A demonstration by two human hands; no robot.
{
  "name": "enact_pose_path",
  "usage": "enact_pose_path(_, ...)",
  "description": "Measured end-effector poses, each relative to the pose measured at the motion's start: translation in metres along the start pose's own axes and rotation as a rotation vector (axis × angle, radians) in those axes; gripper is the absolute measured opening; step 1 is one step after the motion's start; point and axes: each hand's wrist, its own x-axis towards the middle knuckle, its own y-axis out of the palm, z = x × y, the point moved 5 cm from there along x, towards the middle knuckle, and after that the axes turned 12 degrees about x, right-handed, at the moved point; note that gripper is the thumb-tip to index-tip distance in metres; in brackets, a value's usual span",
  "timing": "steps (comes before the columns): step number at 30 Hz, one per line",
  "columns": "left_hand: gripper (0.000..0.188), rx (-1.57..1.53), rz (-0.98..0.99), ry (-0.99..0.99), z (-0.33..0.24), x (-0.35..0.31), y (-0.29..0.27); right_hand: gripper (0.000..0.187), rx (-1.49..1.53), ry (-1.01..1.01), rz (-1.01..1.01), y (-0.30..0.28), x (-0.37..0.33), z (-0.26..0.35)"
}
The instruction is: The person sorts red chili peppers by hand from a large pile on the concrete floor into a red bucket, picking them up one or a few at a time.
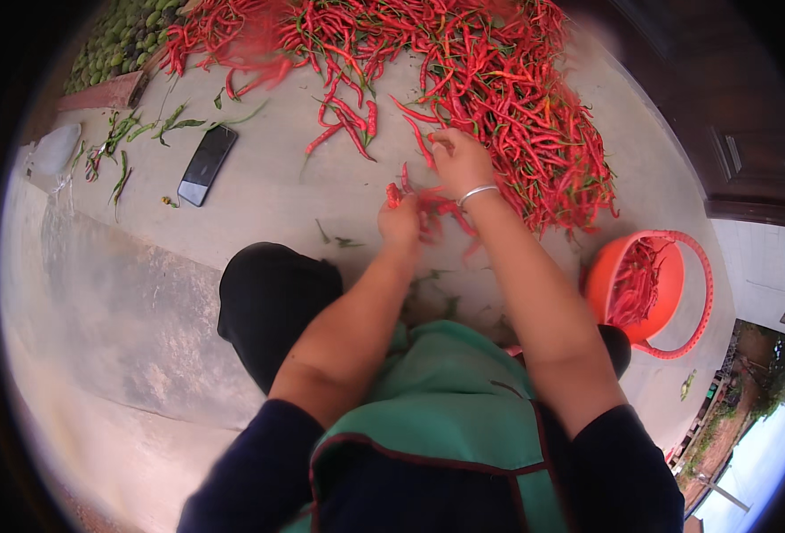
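My left hand [399,220] is closed around several red chili peppers [394,194], whose ends stick out above and beside the fingers. Blurred chilies show just right of that hand, and I cannot tell whether they are held or loose. My right hand [462,165], with a silver bangle [478,192] at its wrist, is at the near edge of a big heap of red chilies [535,115]. Its fingers are pinched together, and what is between them is hidden. A single chili [419,142] lies close to those fingertips.
To the right stands an orange-red bucket [598,282] with red chilies inside. A dark phone [206,166] lies on the concrete floor at left, near green scraps [172,124] and a clear plastic bag [55,149]. Green produce [117,44] is piled far left. A dark door [721,98] is at right.
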Motion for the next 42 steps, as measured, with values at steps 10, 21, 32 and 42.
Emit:
enact_pose_path(10, 0.01, 0.293, -0.079, -0.007, 0.032, 0.017, -0.006, 0.026, -0.543, -0.093, 0.26, 0.02, -0.071, -0.103)
enact_pose_path(21, 0.021, 0.464, 0.585, 0.083, 0.052, -0.041, 0.082, 0.021, 0.996, 0.532, 0.011, -0.093, -0.126, -0.104)
enact_pose_path(32, 0.035, 0.637, 0.903, -0.093, 0.071, -0.095, 0.088, 0.025, 1.065, 0.472, -0.063, -0.112, -0.182, -0.098)
enact_pose_path(42, 0.028, 0.313, 0.796, -0.284, 0.082, -0.129, 0.081, 0.018, 0.687, 0.5, -0.132, -0.12, -0.198, -0.067)
